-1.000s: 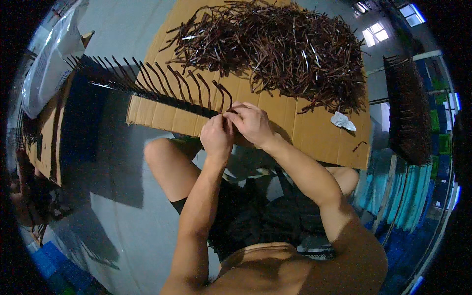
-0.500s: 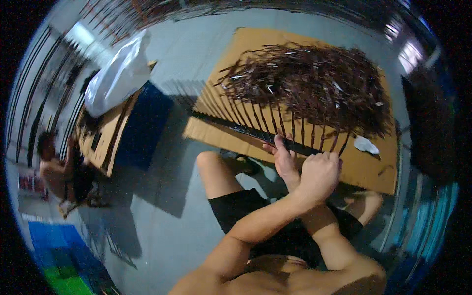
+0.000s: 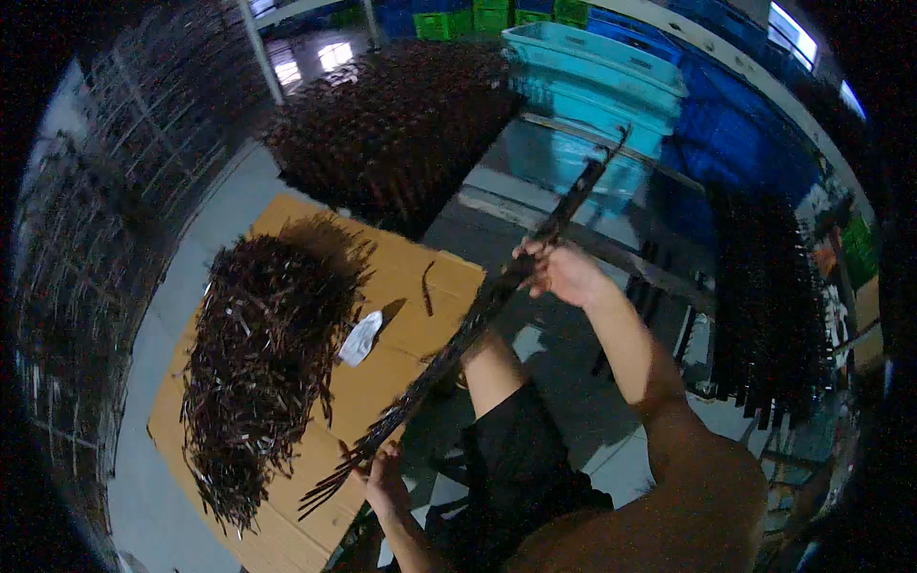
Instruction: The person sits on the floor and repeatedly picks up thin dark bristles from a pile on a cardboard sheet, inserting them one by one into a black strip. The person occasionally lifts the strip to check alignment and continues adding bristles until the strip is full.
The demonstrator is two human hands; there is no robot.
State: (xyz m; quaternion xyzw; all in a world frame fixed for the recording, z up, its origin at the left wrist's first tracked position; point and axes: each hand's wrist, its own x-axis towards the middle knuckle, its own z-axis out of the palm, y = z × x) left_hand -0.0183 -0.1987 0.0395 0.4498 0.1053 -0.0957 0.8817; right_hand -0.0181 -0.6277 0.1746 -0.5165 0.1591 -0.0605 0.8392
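Note:
A long dark bar lined with thin dark strips (image 3: pixel 473 320) slants across in front of me, from low on the left to high on the right. My right hand (image 3: pixel 565 273) grips it past its middle, fingers curled round the edge. Near the low end, my left hand (image 3: pixel 385 480) supports it with the fingers bent against it. Left of the bar, a big heap of dark narrow strips (image 3: pixel 267 353) lies on a cardboard sheet (image 3: pixel 420 277). A crumpled white piece (image 3: pixel 361 339) and one loose strip (image 3: pixel 427 289) rest beside the heap.
Beyond the cardboard is a large stack of bars with dark strips (image 3: pixel 392 134). Turquoise tubs (image 3: pixel 592 81) are stacked at the back right, near blue ones (image 3: pixel 726 143). More dark strips hang on a rack (image 3: pixel 764 296) at right. Tall racks (image 3: pixel 86 239) line the left.
My view has swung to the right. My hands, close together with forearms crossed before, are now far apart on the bar, which has turned to point away to the right.

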